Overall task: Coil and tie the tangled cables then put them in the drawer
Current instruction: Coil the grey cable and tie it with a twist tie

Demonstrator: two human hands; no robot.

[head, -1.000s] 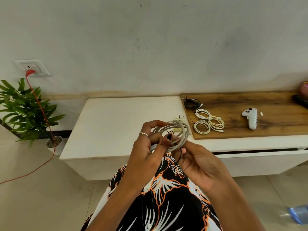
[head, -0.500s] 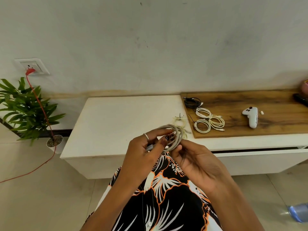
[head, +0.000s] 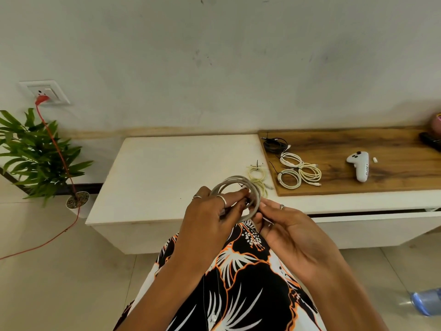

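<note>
Both hands are up over the near edge of the table (head: pixel 152 168), working one grey coil (head: pixel 235 182). The left hand (head: pixel 210 220) has its grip closed round the coil's near side, fingers curled through the loop. The right hand (head: pixel 284 228) pinches the right rim, fingertips tight on the strands, where a thin dark tie (head: pixel 244 186) seems to sit, though it's too small to be sure. So this looks like the tying step: coil formed, not yet secured. Finished coils (head: pixel 299 173) lie on the wooden board (head: pixel 381 144), far right. The next move calls for cinching the tie without letting the loops spring apart. The drawer (head: pixel 372 212), below right, looks slightly open.
</note>
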